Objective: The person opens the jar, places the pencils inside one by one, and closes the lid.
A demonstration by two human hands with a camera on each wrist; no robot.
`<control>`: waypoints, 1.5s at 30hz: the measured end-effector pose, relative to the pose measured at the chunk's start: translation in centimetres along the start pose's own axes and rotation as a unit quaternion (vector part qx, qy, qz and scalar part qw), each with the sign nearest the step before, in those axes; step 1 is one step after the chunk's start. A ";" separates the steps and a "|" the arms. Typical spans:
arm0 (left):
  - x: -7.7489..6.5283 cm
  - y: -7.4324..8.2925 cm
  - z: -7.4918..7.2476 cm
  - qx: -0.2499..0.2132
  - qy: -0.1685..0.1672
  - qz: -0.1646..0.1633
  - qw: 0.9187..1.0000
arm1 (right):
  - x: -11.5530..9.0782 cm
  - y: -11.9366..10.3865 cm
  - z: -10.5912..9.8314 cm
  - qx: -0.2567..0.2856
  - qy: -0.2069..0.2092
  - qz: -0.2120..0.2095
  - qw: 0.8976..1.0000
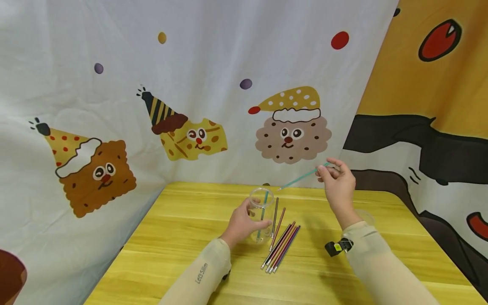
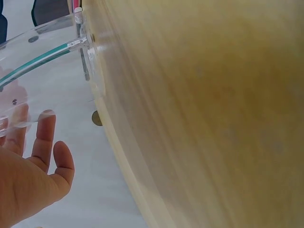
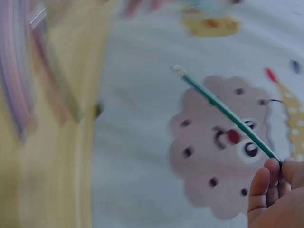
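My left hand [image 1: 244, 224] grips a clear jar [image 1: 270, 212] from its left side, the thumb across the front. The jar stands upright with its mouth up, and one teal pencil [image 1: 263, 214] leans inside. In the left wrist view the teal pencil [image 2: 38, 61] shows through the clear wall. Raised to the right of the jar, my right hand [image 1: 339, 186] pinches another teal pencil [image 3: 228, 116] near one end. Its silver-capped end points down and left, just above and right of the jar's mouth. Several dark and reddish pencils [image 1: 282, 250] lie right beside the jar.
A wood-grain table [image 1: 152, 258] bears everything, its far edge close to a white curtain [image 1: 213, 63] with printed cartoon figures. Partly behind my right wrist lies a clear round thing [image 1: 367, 217]. Two loose pencils [image 1: 277, 228] lie nearest the jar.
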State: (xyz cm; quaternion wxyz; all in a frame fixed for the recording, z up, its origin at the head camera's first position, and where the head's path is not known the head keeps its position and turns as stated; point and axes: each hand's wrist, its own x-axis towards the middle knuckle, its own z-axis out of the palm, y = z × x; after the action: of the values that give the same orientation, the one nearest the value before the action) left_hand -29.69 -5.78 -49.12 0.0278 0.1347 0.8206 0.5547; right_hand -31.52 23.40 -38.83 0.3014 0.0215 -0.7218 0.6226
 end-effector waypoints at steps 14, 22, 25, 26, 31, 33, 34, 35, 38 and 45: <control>0.0 0.0 0.0 -0.002 0.000 0.005 1.000 | -1.9 -4.1 2.8 0.002 -0.072 -0.005 0.997; 0.0 0.0 -0.1 0.002 0.004 0.004 1.000 | -2.3 -4.5 3.2 -0.073 -0.093 -0.051 0.992; 0.1 0.1 -0.1 -0.001 0.003 0.007 1.000 | -2.8 -4.5 3.7 -0.092 -0.112 -0.083 0.986; 0.1 0.1 -0.1 -0.002 0.002 0.009 1.000 | -3.0 -4.4 3.9 -0.097 -0.119 -0.097 0.983; 0.1 0.0 0.0 0.001 0.001 0.010 1.000 | -4.1 -4.2 5.4 -0.118 -0.150 -0.169 0.967; 0.0 0.0 0.0 0.002 0.002 0.010 1.000 | -4.5 -4.0 5.9 -0.127 -0.161 -0.193 0.960; 0.0 0.0 0.0 0.002 0.002 0.011 1.000 | -4.7 -3.9 6.2 -0.132 -0.168 -0.201 0.956; 0.0 0.0 0.0 0.001 0.002 0.012 1.000 | -4.9 -3.8 6.4 -0.137 -0.177 -0.206 0.953; 0.0 0.0 0.0 -0.001 0.001 0.015 1.000 | -5.5 -3.6 7.0 -0.153 -0.205 -0.206 0.945; 0.1 -0.2 0.0 0.000 -0.002 0.016 1.000 | -6.6 -3.1 7.8 -0.185 -0.251 -0.190 0.931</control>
State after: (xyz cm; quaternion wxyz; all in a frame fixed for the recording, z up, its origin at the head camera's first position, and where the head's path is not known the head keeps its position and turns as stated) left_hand -29.81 -5.85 -49.28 0.0207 0.1484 0.8181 0.5551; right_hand -28.08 13.34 -39.45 0.2218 0.2582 -0.8586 0.3833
